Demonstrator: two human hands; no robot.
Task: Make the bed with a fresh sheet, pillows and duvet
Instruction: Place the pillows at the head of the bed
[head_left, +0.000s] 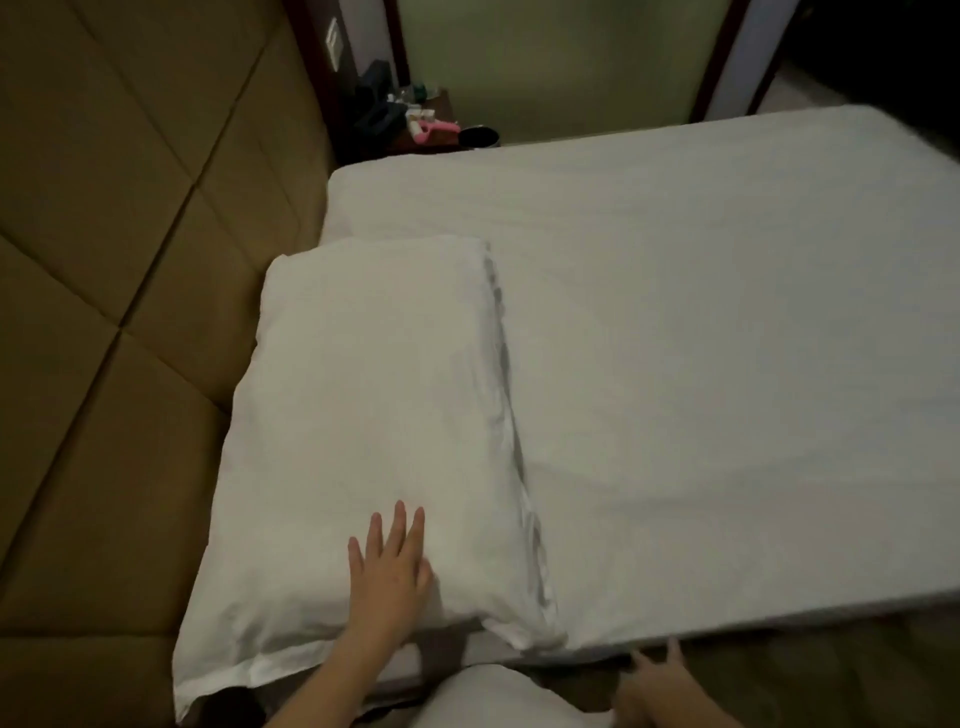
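Note:
A white pillow lies along the head end of the bed, against the padded headboard. My left hand rests flat on the pillow's near end, fingers straight and spread. A white sheet covers the mattress, smooth and flat. My right hand hovers low at the bed's near edge, fingers loosely spread, holding nothing. Another white rounded thing, perhaps a second pillow, shows at the bottom between my arms. No duvet is in view.
A dark bedside table stands beyond the far side of the bed, with small bottles, a pink item and a dark round container on it. A doorway with dark frames lies behind. Brown floor runs along the near edge.

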